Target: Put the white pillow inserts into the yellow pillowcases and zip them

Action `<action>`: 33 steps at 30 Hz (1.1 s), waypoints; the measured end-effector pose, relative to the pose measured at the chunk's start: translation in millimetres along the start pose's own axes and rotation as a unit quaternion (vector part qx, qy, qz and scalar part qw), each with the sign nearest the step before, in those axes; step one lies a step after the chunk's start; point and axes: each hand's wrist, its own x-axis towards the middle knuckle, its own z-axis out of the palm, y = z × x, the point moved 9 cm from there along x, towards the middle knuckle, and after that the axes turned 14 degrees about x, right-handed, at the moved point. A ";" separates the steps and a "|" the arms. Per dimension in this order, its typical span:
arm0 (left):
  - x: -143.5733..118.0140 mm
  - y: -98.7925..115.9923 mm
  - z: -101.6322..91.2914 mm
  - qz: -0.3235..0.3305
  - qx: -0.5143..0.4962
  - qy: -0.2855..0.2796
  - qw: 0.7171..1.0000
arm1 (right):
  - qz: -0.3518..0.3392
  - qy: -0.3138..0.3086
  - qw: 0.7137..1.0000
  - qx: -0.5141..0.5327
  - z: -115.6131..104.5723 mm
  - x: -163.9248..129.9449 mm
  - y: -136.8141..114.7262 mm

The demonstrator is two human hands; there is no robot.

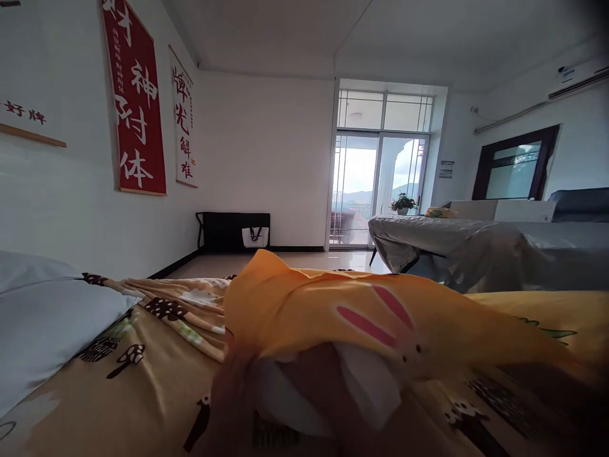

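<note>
An orange cloth cover point(304, 298) with a printed rabbit is raised over the bed, its open edge facing me. Soft white bedding point(371, 381) shows in the opening, partly beneath the orange cloth. At the cover's left edge, my left hand point(233, 371) appears closed on the cloth, dim and blurred. My right hand point(318, 368) reaches up into the opening against the white bedding. Its fingers are hidden under the cover, so their grip does not show. Below lies a tan patterned bedsheet point(143, 387).
A white pillow point(52, 324) lies at the left. Past the bed, a black folded item point(223, 231) with a white bag point(255, 237) leans on the wall. A table under plastic sheeting point(476, 244) stands at the right, near a glass sliding door point(356, 184).
</note>
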 end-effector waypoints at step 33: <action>-12.2 11.2 27.9 -0.045 -0.140 -0.168 0.975 | -0.040 -0.008 0.998 0.055 51.6 -10.6 20.0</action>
